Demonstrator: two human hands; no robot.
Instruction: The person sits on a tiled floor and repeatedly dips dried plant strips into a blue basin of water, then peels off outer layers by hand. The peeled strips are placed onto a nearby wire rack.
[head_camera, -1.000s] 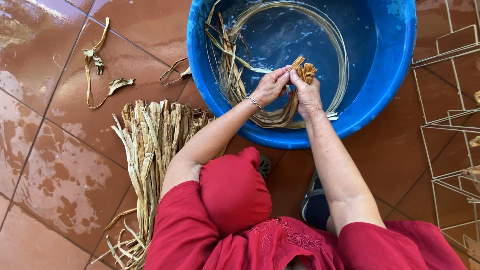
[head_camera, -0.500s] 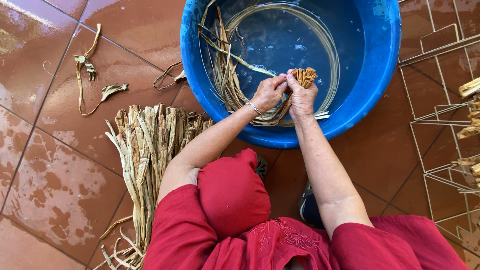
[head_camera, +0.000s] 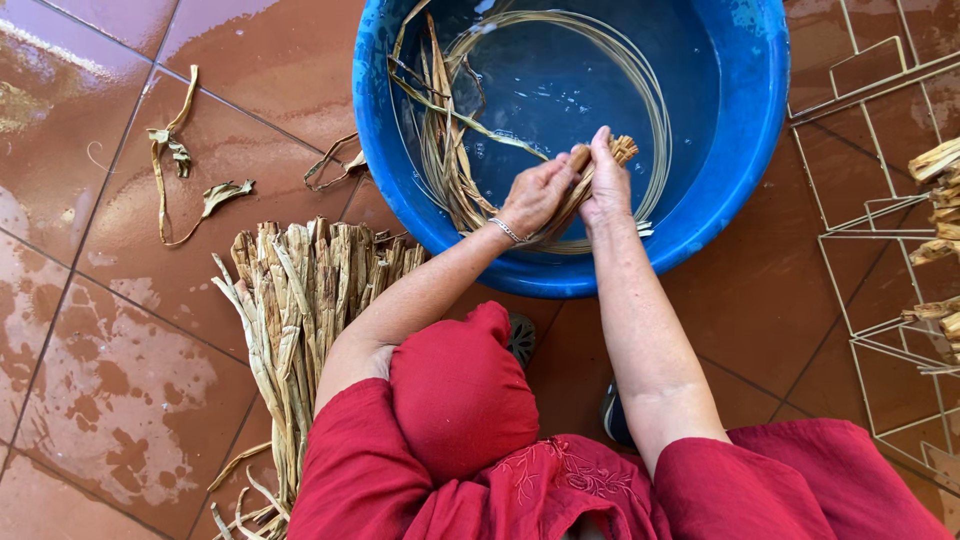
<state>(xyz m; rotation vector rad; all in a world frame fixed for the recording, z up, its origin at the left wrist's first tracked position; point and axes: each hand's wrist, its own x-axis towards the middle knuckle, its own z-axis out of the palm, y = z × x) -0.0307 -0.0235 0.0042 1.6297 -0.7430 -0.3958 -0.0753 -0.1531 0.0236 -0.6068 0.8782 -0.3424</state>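
A big blue basin (head_camera: 740, 170) of water sits on the wet tiled floor. Long fibre strips (head_camera: 450, 150) curl around inside it. Over the basin's near side, my left hand (head_camera: 535, 195) and my right hand (head_camera: 607, 185) both grip one small bundle of tan dried leaf strips (head_camera: 592, 170); its cut ends stick out above my right thumb. My left wrist wears a thin bracelet. Red sleeves and a red-clothed knee fill the bottom of the view.
A sheaf of dried leaves (head_camera: 300, 300) lies on the floor left of my left arm. Loose leaf scraps (head_camera: 185, 165) lie further left. A white wire rack (head_camera: 880, 250) with pale dried pieces stands at the right edge. The brown tiles are wet.
Both hands have stayed together on the bundle over the basin, with the grip shifting slightly along it. The view has drifted a little relative to the floor.
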